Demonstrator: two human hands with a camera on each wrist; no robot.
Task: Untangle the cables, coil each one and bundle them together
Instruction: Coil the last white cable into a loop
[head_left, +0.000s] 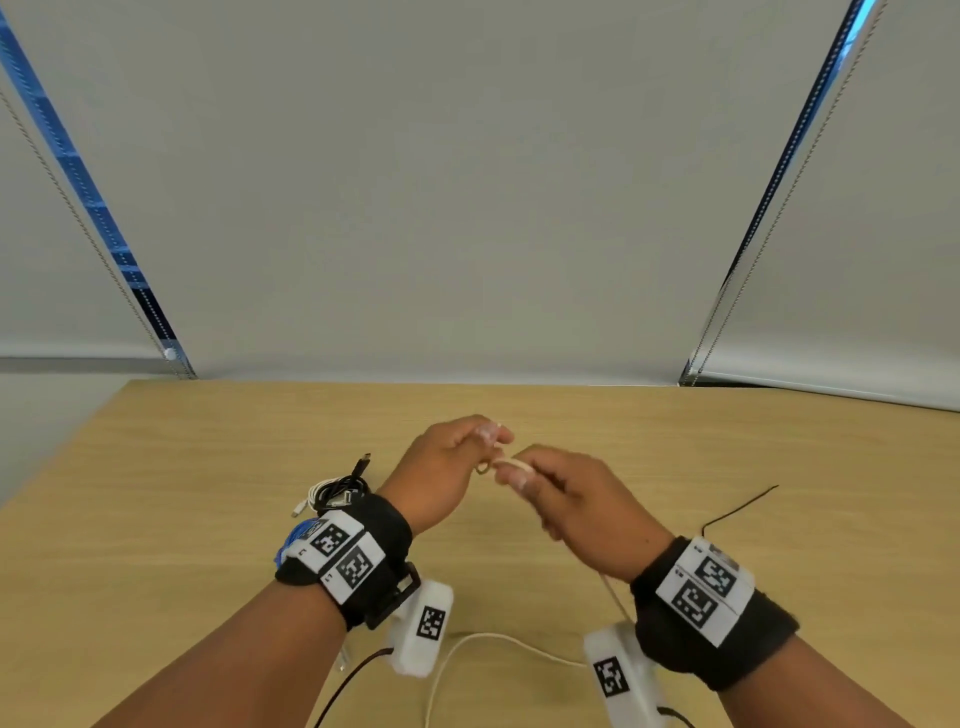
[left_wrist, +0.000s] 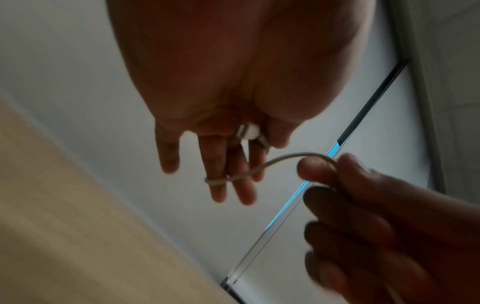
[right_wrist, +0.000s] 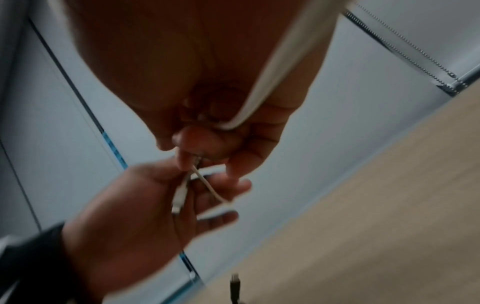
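Both hands are raised over the wooden table (head_left: 519, 410), close together, with a white cable (left_wrist: 285, 157) between them. My left hand (head_left: 457, 452) keeps its fingers (left_wrist: 221, 164) nearly straight. Its thumb pins the cable's white USB plug (left_wrist: 248, 131) against them, and a turn of cable lies round two fingers. My right hand (head_left: 540, 488) pinches the cable just beside the left fingers. From there the cable (right_wrist: 272, 72) runs back along the right palm and trails down to the table (head_left: 488, 638). A coiled bunch of black and white cables (head_left: 335, 491) lies left of my left wrist.
A thin black cable (head_left: 743, 506) lies on the table to the right of my right wrist, and a black plug (right_wrist: 235, 282) shows below the hands. Grey roller blinds with bead chains (head_left: 779, 218) hang behind the table's far edge.
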